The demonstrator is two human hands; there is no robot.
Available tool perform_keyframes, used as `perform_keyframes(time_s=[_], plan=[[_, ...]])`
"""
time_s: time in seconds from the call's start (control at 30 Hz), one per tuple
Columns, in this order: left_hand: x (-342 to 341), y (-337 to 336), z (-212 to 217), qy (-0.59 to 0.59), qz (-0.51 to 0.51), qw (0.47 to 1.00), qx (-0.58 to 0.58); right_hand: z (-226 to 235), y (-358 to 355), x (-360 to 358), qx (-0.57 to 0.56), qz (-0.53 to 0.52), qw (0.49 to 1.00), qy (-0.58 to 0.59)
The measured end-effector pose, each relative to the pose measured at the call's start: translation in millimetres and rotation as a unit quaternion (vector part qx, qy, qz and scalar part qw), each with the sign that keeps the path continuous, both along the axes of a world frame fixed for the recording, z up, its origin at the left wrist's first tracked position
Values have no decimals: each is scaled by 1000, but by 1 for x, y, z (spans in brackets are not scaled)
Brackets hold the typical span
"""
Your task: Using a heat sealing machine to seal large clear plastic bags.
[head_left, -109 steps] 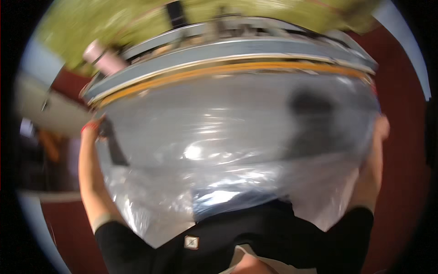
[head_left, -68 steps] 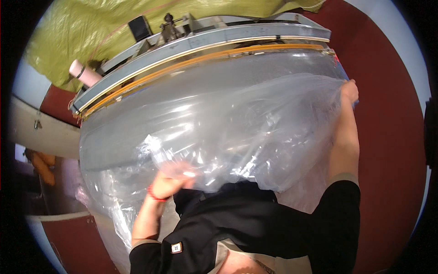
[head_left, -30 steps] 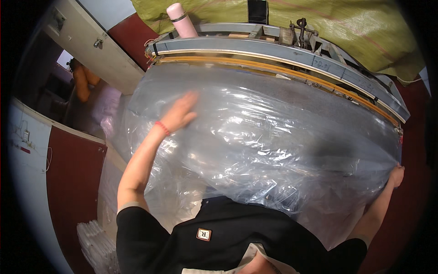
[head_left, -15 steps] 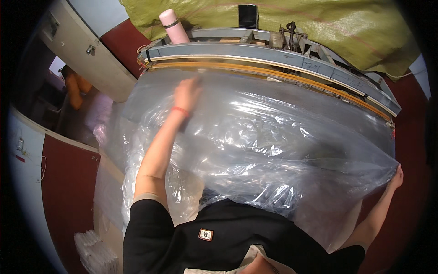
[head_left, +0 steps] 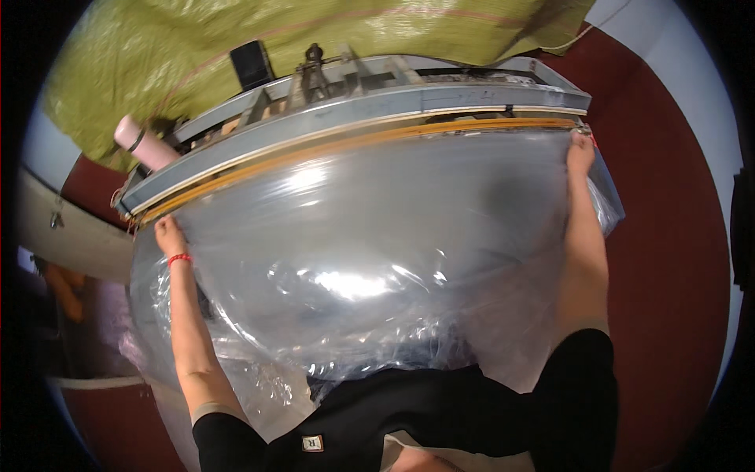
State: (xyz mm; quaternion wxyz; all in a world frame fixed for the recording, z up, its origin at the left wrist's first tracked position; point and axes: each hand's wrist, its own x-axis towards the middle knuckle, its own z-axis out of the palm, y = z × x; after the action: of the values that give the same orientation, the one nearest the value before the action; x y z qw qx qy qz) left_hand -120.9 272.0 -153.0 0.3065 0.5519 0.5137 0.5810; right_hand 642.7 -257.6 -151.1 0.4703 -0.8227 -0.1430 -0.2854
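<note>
A wide clear plastic sheet (head_left: 377, 216) is stretched across the bench in front of me, its far edge lying along the orange strip (head_left: 377, 134) of a long grey metal frame (head_left: 464, 101). At the sheet's far left corner, my left hand (head_left: 168, 236), with a red cord on the wrist, is closed on the plastic. My right hand (head_left: 580, 154) grips the far right corner close to the strip's end. Between my hands the film is fairly smooth; nearer my body it gathers in shiny folds and hangs over my lap.
A pink bottle (head_left: 145, 143) leans behind the frame at left. A black phone-like slab (head_left: 251, 64) and a metal clamp (head_left: 314, 72) are farther back, before a yellow-green tarp (head_left: 370, 31). A dark red wall (head_left: 664, 275) borders the right; a pale door (head_left: 75, 240) stands left.
My left hand has moved from the sheet's upper middle to its far left corner. My right hand has carried the right corner forward to the strip. The film is smoother; my view has turned right.
</note>
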Motion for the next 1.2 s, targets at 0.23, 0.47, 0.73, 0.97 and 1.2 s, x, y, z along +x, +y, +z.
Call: perform_keyframes(time_s=[0.23, 0.47, 0.73, 0.97, 1.2], plan=[[-8, 66, -24, -21, -39, 998, 48, 0, 45, 20, 99, 48, 992, 60], [-12, 59, -18, 24, 47, 995, 88, 6, 41, 18, 168, 47, 982, 76], [-23, 51, -8, -74, -8, 997, -21, 29, 38, -7, 195, 99, 970, 103], [-8, -29, 43, -58, -138, 988, -28, 49, -8, -28, -36, 101, 993, -56], [-3, -168, 116, -22, -264, 962, 71, 107, -48, -94, -33, -206, 964, -164]])
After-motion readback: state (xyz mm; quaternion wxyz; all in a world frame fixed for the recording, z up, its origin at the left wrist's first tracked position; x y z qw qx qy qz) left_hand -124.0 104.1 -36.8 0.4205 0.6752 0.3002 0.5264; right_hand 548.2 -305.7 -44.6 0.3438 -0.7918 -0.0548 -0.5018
